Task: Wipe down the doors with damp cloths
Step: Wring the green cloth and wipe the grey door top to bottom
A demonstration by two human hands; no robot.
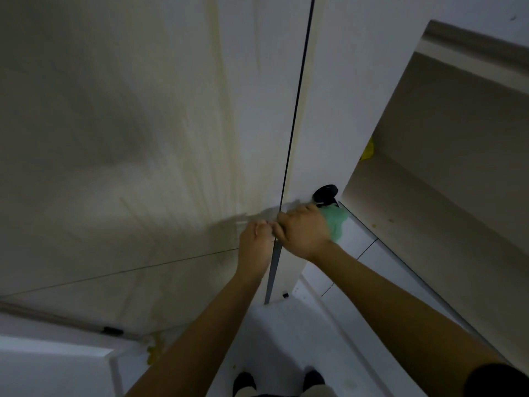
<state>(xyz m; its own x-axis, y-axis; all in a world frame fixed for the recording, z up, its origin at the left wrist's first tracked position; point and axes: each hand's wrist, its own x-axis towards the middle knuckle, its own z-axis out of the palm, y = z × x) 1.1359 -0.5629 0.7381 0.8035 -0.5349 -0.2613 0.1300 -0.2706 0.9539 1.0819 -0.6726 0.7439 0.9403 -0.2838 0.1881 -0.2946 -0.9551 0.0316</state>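
Hands point(282, 233) at door point(143, 124) edge, right with green cloth point(335, 223).

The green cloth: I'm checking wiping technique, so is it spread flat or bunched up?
Bunched. The green cloth bulges in crumpled folds from under the right hand, beside the black door knob.

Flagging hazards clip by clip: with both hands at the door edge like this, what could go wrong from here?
1. The left hand has its fingers right at the door edge, by the dark gap; if the door swings, they might get pinched.
2. The right hand holds the green cloth beside the black knob; the cloth may snag on it.
3. Streaks on the door panel to the left could be missed.
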